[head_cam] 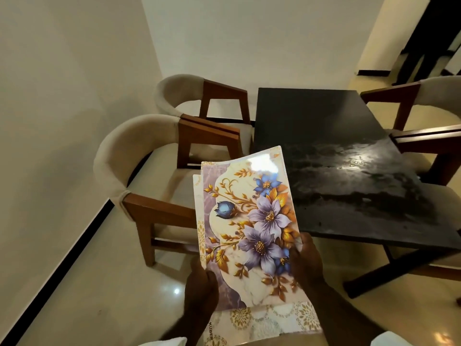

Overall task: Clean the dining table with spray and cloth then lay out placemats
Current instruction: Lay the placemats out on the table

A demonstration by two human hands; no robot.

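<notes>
Two cream armchairs (117, 156) stand on the left, along the table's long side. Next comes my left hand (199, 288), which pinches the near left corner of a stack of placemats (262, 320). Its thumb lies on top; the fingers underneath are hidden.

I hold the stack in the air in front of me, just short of the table's near corner. The top mat (249, 221) shows purple and blue flowers with gold leaves. At least one more mat, with a gold medallion pattern, peeks out at the left and near edges. I cannot tell the full count.

The mats look thin, light and glossy. The far end curls, so I judge them floppy and likely to slide over one another. Holding two opposite edges should keep one flat.

My right hand (305, 258) clasps the right edge, with its thumb curled over the flowers.

One dark table (349, 116) follows, with nothing laid on it and its near half streaked with a wet sheen. Two more armchairs (429, 96) stand on its right, only partly in view.
</notes>
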